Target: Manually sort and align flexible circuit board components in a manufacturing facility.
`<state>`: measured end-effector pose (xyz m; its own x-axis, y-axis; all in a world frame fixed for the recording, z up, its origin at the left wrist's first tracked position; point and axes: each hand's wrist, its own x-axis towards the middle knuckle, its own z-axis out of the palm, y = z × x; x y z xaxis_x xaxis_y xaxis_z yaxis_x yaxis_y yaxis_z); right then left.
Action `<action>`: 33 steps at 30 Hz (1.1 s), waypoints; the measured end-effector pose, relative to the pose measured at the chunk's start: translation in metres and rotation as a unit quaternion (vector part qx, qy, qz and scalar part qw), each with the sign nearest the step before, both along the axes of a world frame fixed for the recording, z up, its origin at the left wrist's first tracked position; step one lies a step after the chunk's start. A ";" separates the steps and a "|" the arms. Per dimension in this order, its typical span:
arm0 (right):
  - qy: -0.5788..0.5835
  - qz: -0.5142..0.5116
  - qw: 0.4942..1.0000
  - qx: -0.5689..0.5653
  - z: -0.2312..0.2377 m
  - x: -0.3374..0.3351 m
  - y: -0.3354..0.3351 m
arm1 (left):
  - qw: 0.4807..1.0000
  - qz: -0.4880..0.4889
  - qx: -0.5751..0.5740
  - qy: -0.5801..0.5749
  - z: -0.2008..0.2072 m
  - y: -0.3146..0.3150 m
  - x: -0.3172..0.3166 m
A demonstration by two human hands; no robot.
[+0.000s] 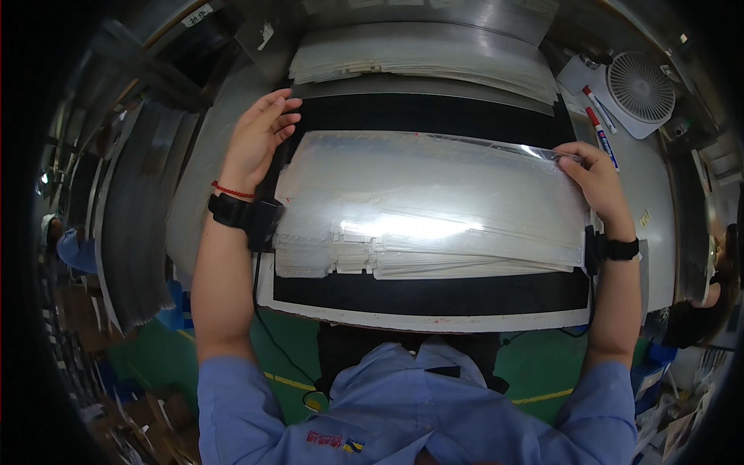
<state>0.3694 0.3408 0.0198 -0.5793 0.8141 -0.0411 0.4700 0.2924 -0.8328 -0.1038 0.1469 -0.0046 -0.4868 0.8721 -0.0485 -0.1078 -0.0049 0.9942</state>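
A stack of clear plastic sheets (418,186) lies in front of me on a black mat (434,298). Its near edges are uneven, with notched strips showing at the lower left, and a bright glare crosses the middle. At the far right corner, my right hand (593,174) pinches the edge of the top clear sheet between thumb and fingers; the sheet's far edge looks slightly raised there. My left hand (267,128) is beyond the stack's far left corner, fingers loosely bent and apart, holding nothing.
A second stack of clear sheets (426,50) lies at the back. On the right are a white fan (642,87) and two markers, one being a red-capped marker (603,138). A tall pile of grey sheets (139,209) stands at left. Cables hang from both wrist straps.
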 end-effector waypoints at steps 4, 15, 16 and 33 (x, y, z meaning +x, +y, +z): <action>0.072 -0.018 0.997 0.022 -0.005 0.006 0.009 | 1.000 0.006 -0.008 0.000 -0.002 0.001 -0.001; 0.162 -0.057 0.985 -0.033 -0.011 0.005 0.016 | 0.985 -0.144 -0.088 0.042 -0.008 0.001 0.006; 0.164 -0.053 0.984 -0.038 -0.011 0.005 0.016 | 0.985 -0.140 -0.087 0.053 -0.009 0.001 0.003; 0.147 0.050 0.981 -0.113 0.003 0.001 -0.004 | 0.837 -0.219 0.016 0.501 0.046 0.021 0.101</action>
<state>0.3703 0.3368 0.0227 -0.6701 0.7415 -0.0330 0.1786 0.1179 -0.9768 -0.0033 0.1683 0.0419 0.0977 0.9705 0.2205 0.7818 -0.2119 0.5864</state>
